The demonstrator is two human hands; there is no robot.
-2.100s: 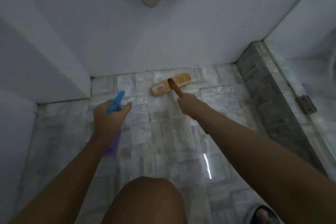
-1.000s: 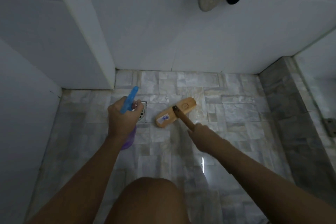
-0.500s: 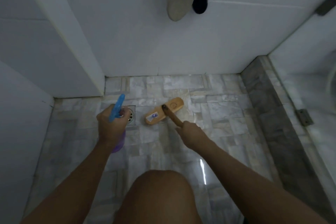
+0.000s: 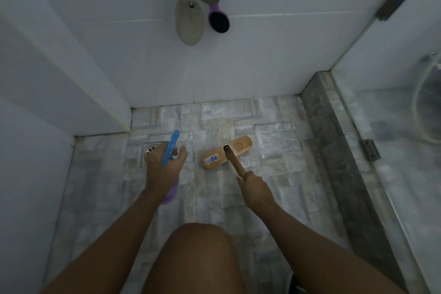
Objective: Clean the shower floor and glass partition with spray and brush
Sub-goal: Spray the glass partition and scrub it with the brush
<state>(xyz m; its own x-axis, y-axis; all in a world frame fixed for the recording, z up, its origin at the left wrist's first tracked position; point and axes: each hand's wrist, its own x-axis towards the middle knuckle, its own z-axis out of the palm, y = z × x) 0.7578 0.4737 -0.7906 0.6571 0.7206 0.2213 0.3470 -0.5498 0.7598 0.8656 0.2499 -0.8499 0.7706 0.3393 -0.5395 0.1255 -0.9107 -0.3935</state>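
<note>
Brush [image 4: 228, 152] head lies flat on the floor [image 4: 274, 145] near the drain [image 4: 152, 148], its handle gripped by the right hand [image 4: 255, 188]. Left hand [image 4: 164, 164] grips the spray [image 4: 170, 150] over the drain.

Brush head [image 4: 226, 151] is carrying a white sticker with a blue mark; the print is reading too small.

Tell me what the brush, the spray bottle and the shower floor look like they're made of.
Brush: wood by the look, a pale matt head with a paper label and a darker handle. Spray bottle: plastic, with an opaque blue trigger and a purple, seemingly translucent body. Shower floor: mottled grey-beige tiles with a slight sheen, either stone or stone-look ceramic.
</note>
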